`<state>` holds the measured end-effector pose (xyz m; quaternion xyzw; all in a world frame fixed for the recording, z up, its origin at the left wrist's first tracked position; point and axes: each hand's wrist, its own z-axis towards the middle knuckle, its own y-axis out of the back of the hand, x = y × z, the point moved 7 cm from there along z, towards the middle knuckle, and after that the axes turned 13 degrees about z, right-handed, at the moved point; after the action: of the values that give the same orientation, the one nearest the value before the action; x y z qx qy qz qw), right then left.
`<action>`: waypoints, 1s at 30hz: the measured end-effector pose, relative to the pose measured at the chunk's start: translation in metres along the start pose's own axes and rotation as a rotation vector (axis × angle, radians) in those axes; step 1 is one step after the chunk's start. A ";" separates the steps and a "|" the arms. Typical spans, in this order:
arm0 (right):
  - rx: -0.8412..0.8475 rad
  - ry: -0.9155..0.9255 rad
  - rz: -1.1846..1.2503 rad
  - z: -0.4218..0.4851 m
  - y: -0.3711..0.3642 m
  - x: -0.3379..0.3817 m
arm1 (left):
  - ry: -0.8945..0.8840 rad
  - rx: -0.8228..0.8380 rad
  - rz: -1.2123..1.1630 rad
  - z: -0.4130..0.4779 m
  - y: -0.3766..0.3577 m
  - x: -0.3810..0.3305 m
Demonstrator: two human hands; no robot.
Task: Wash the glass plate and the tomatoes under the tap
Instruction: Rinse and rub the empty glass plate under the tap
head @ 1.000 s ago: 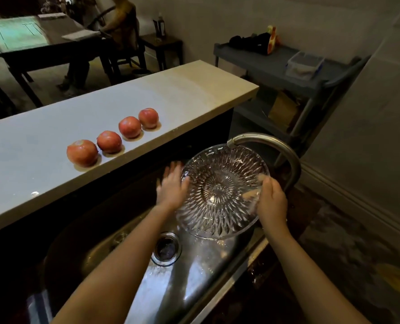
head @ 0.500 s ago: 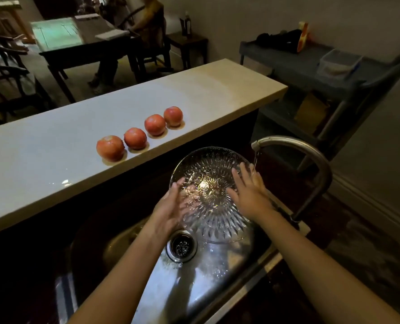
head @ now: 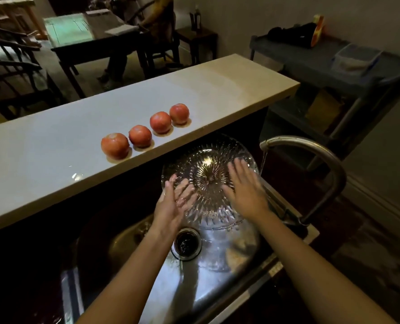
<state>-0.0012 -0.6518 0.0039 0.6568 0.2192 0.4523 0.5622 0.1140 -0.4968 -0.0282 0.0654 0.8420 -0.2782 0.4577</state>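
Observation:
A cut-glass plate (head: 208,169) is held tilted over the steel sink (head: 194,291), its face towards me. My left hand (head: 171,206) grips its left rim, and its fingers show through the glass. My right hand (head: 243,192) lies flat on the plate's right half with fingers spread. The curved tap (head: 311,148) drops a thin stream of water (head: 264,160) just past the plate's right rim. Several red tomatoes (head: 140,136) sit in a row on the pale counter (head: 54,148) behind the sink.
The drain (head: 186,244) lies below the plate in the wet basin. A grey cart (head: 323,64) with a plastic tub (head: 355,57) stands at the right. Behind the counter a person (head: 152,29) sits at a dark table (head: 89,36) among chairs.
The plate moved left, out from under the spout, and tipped up. My right hand went from the right rim onto the plate's face. My left hand stays at the left rim.

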 end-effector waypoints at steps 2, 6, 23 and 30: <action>0.057 -0.011 0.022 -0.007 -0.002 -0.010 | 0.012 -0.010 0.019 0.000 0.008 0.008; 0.201 0.301 -0.013 -0.054 -0.046 0.041 | 0.052 -0.060 -0.049 0.000 0.005 0.024; -0.192 -0.250 1.737 -0.007 0.032 -0.023 | 0.164 -0.084 -0.154 -0.005 0.009 0.054; -0.134 -0.442 1.938 -0.011 0.023 -0.021 | 0.129 -0.307 0.262 -0.012 0.009 0.043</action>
<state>-0.0261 -0.6684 0.0173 0.5886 -0.5473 0.5949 0.0140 0.0840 -0.4890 -0.0612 0.1216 0.8863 -0.0801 0.4397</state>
